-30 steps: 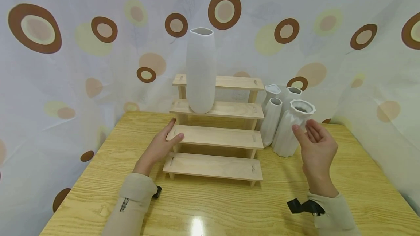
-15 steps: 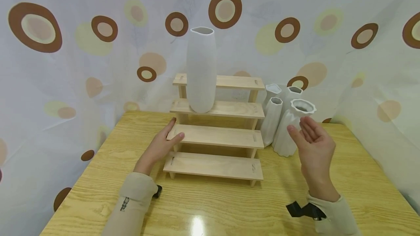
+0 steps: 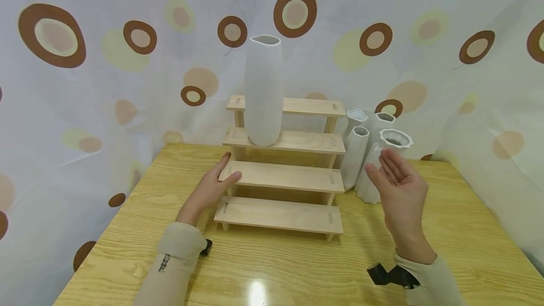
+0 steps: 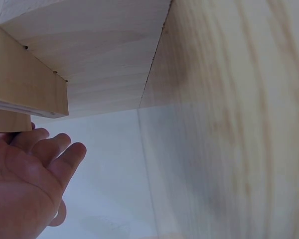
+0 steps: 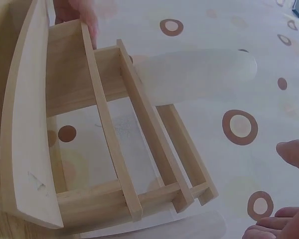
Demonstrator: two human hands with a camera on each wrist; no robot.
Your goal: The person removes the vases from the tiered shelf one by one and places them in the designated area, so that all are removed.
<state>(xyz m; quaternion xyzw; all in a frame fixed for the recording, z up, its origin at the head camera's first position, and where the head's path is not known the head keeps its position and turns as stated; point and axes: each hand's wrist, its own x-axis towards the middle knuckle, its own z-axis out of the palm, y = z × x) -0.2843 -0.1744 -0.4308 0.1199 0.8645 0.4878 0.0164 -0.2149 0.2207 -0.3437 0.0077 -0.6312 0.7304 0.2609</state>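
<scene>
A stepped wooden shelf rack (image 3: 282, 178) stands on the table. A tall white vase (image 3: 263, 91) stands on its second step from the top. My left hand (image 3: 212, 185) rests with straight fingers against the left end of the rack's second step from the bottom, seen close up in the left wrist view (image 4: 30, 184). My right hand (image 3: 397, 185) hovers open, palm up, just in front of a ribbed white vase (image 3: 388, 152) to the right of the rack, holding nothing. The right wrist view shows the rack (image 5: 104, 139) and the tall vase (image 5: 194, 74) from the side.
Three more white vases (image 3: 357, 155) cluster behind the ribbed one, between the rack and the spotted curtain (image 3: 85, 60). The wooden table (image 3: 276, 263) has bare surface in front of the rack. The curtain closes in the back and both sides.
My right hand has drifted left and slightly forward, its fingers straightening in front of the ribbed vase. The left hand has stayed on the rack.
</scene>
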